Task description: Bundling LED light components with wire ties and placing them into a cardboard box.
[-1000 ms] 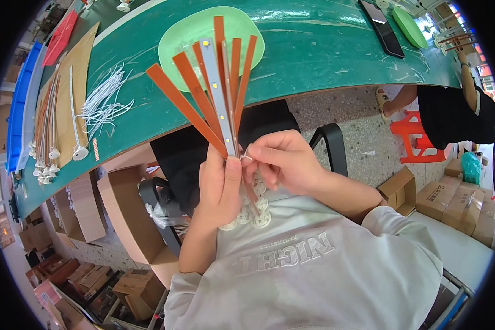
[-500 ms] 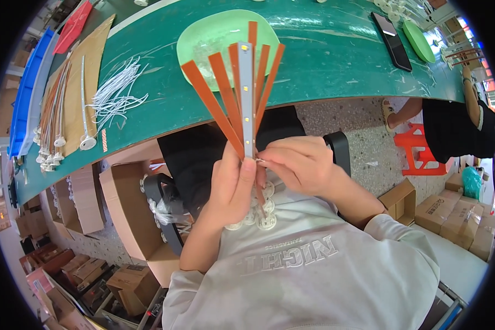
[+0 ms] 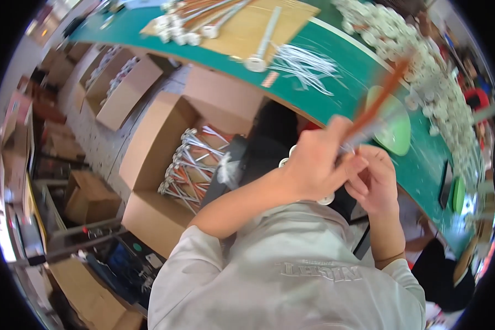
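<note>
My left hand (image 3: 316, 159) is closed around a bundle of LED strips (image 3: 382, 96), orange-brown and silver-grey, which fan out beyond the fist and are smeared by motion. White round bases (image 3: 327, 199) on the strips show partly below the hands; the rest are hidden. Against the bundle, just below the left thumb, my right hand (image 3: 377, 181) pinches with bent fingers. A thin white strand seems to be at its fingertips, though blur hides most of it.
Thin white strands (image 3: 308, 66) lie on the green table (image 3: 236, 74) beside a single strip (image 3: 268, 36) on cardboard. A light-green tray (image 3: 399, 129) and heaped white bases (image 3: 379, 27) stand beyond. An open carton (image 3: 148, 148) at left holds more strips. A person (image 3: 443, 272) is at lower right.
The view has swung left, bringing the open carton into sight. The bundle now tilts to the right, and both hands have moved right in the picture, still together on it.
</note>
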A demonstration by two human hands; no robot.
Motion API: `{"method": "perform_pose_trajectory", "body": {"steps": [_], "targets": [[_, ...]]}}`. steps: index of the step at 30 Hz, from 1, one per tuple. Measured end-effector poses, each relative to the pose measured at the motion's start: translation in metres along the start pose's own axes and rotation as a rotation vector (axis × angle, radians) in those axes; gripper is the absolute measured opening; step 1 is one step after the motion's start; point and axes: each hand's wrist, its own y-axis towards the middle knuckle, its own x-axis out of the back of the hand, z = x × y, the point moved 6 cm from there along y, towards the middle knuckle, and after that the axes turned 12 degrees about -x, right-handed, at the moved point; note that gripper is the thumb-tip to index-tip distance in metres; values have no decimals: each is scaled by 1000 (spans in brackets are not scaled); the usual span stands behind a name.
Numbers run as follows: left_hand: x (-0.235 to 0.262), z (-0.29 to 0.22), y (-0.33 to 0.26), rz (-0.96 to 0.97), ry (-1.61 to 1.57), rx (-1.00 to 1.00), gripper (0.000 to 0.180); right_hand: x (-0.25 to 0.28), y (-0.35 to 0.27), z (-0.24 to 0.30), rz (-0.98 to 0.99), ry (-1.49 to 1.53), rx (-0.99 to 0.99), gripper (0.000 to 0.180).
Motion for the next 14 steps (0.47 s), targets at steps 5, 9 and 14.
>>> {"method": "perform_pose_trajectory", "body": {"steps": [5, 9, 14], "targets": [[145, 39, -25, -789, -360, 151, 11, -72, 76, 40, -414, -1238, 843, 24], [280, 67, -74, -1002, -43, 82, 14, -87, 115, 41, -429, -1604, 1060, 39], [353, 149, -155, -1110, 178, 341, 21, -69, 137, 40, -476, -1802, 1010, 56]]}}
